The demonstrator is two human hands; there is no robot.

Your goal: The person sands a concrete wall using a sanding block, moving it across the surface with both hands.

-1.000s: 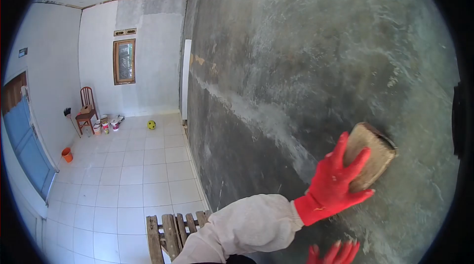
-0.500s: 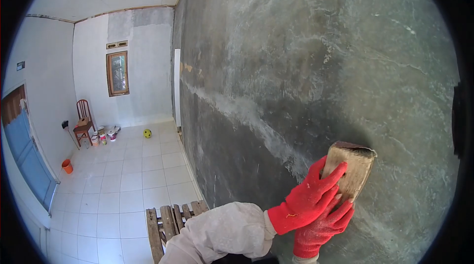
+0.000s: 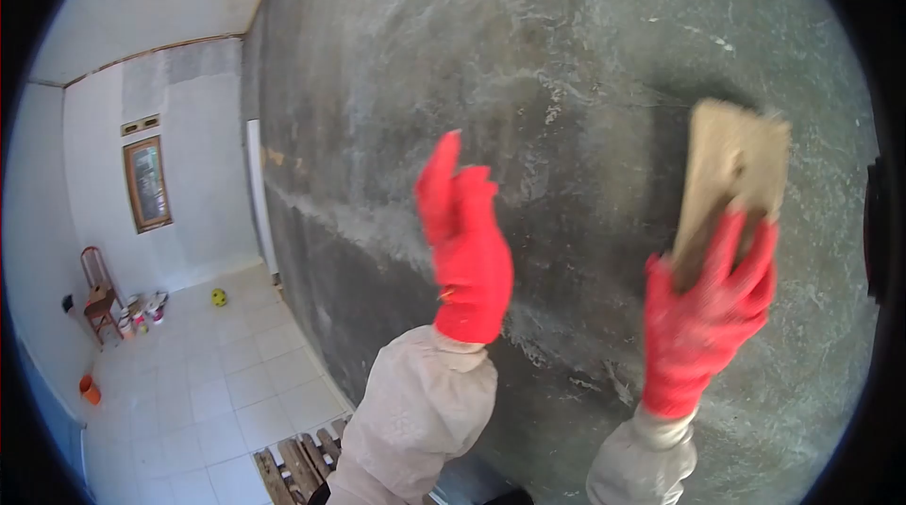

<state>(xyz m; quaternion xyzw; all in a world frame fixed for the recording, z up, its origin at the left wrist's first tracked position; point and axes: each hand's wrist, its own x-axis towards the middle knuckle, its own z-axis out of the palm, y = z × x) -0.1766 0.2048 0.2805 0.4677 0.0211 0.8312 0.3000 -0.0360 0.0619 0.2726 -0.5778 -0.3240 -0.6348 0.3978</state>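
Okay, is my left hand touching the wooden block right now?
Apart. The head view shows a broad stretch of grey wall between the left hand and the wooden block; only the right hand is on it.

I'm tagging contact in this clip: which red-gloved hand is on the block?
The right hand: its fingers lie over the lower part of the block. The left hand is apart from it.
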